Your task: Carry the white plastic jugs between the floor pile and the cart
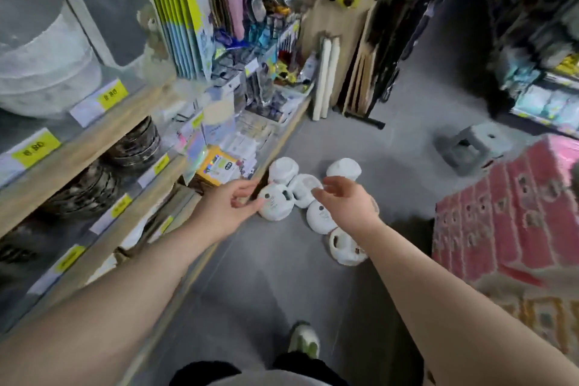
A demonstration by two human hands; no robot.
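Several white round packages (305, 189) lie in a cluster on the grey floor (269, 276) of a shop aisle. My left hand (230, 204) reaches down toward them with fingers relaxed and spread, its fingertips just beside the nearest white package (277, 205). My right hand (351, 200) hangs above the cluster, fingers loosely extended, over another white package (321, 218). Neither hand holds anything. One more white package (344, 249) lies nearest to me, partly behind my right forearm.
Wooden shelves (94, 147) on the left carry stacked bowls, boxes and yellow price tags. A pink and red carton stack (507, 207) stands on the right, with a grey plastic stool (470, 147) beyond it. My shoe (304, 340) stands on the floor below.
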